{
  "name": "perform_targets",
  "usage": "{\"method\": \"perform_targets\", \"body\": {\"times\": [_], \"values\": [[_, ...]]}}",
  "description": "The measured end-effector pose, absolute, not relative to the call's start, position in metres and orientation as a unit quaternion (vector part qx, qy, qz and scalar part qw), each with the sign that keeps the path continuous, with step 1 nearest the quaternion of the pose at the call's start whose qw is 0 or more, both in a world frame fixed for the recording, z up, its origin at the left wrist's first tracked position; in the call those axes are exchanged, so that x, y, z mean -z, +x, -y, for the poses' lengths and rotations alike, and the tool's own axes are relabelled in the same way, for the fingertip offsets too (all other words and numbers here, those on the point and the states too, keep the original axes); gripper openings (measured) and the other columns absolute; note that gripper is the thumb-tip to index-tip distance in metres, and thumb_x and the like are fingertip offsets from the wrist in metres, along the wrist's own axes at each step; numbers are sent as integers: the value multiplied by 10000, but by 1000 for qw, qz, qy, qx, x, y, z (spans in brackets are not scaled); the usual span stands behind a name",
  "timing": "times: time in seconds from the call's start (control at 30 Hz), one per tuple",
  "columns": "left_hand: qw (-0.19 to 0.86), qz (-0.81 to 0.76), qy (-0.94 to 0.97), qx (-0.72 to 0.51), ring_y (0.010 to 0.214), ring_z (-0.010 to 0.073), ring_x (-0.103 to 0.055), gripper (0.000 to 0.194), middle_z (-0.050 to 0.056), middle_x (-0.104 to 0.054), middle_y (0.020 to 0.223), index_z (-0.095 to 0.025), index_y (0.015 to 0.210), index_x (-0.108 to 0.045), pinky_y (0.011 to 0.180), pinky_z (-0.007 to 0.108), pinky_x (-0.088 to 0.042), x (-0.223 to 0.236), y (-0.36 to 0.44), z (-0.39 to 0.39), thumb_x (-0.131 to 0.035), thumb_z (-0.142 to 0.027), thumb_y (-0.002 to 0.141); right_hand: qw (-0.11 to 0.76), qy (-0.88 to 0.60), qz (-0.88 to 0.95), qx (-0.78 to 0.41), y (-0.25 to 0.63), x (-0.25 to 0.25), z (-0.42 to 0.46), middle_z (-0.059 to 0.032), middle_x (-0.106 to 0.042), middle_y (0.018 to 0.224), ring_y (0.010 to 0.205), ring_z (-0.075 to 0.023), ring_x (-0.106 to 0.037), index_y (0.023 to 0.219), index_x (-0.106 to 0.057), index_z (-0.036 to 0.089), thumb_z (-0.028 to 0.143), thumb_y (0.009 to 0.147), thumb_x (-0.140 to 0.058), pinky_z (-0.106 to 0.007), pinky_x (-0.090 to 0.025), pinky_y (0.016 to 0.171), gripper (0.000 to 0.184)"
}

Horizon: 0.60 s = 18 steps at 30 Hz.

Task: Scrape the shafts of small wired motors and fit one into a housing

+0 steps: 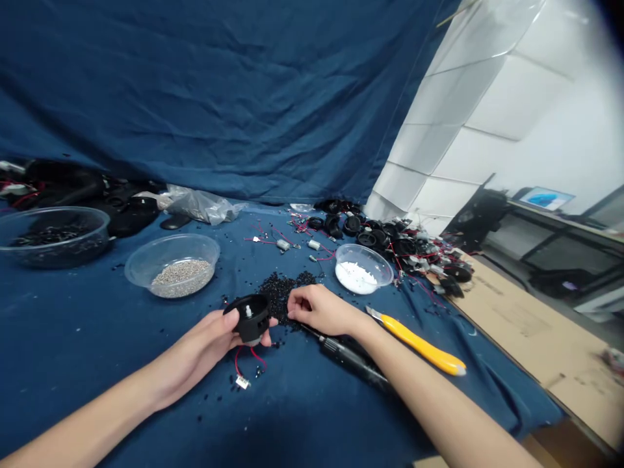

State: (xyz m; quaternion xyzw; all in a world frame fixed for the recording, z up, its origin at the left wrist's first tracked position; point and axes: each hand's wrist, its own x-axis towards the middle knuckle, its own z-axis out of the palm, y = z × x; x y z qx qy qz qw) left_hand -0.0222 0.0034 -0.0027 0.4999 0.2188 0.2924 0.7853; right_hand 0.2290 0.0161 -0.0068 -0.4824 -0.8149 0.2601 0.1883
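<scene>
My left hand (214,335) is closed around a round black plastic housing (251,317), its open face tilted up with a small white shaft in the middle. Red wires (238,361) ending in a white connector hang below it. At the edge of a loose pile of small black parts (279,291), possibly screws, my right hand (314,309) has its fingers pinched together. Whatever is between those fingertips is too small to make out. Under the right wrist lies a black electric screwdriver (348,357), its bit pointing toward the pile.
Right of the screwdriver lies a yellow utility knife (422,344). Clear bowls hold silvery bits (180,276), white pieces (358,276) and dark parts (53,237). Wired motors (283,245) and a heap of black housings (390,237) sit at the back. Cardboard (517,312) borders the cloth.
</scene>
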Motion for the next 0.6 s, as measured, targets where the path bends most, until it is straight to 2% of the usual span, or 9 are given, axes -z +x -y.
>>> {"method": "perform_targets", "body": {"times": [0.17, 0.33, 0.47, 0.6], "values": [[827, -214, 437, -282, 1105, 284, -589, 417, 99, -730, 1107, -170, 1135, -722, 1047, 407, -365, -4, -19, -5, -518, -469, 929, 194, -502, 801, -263, 230, 4, -16, 22, -647, 712, 638, -101, -576, 883, -671, 159, 113, 835, -628, -202, -401, 623, 79], [820, -221, 450, -277, 1047, 263, -596, 424, 95, -736, 1055, -193, 1199, -682, 964, 377, -407, -7, -20, -4, -563, -480, 912, 184, -504, 804, -256, 231, 4, -16, 9, -647, 714, 637, -105, -566, 784, -663, 155, 67, 824, -584, -210, -399, 619, 126], [817, -220, 463, -265, 1062, 268, -585, 474, 117, -721, 1088, -169, 1264, -639, 963, 388, -404, -6, -21, -2, -517, -491, 939, 186, -504, 808, -243, 231, 4, -16, 14, -627, 721, 626, -103, -530, 775, -637, 162, 60, 815, -568, -217, -376, 606, 130], [825, -219, 454, -257, 1022, 264, -589, 394, 117, -725, 1044, -172, 1147, -678, 941, 390, -414, -6, -21, -3, -532, -469, 933, 191, -509, 804, -240, 232, 4, -15, 16, -613, 720, 632, -102, -525, 776, -618, 164, 64, 825, -557, -218, -370, 612, 126]]}}
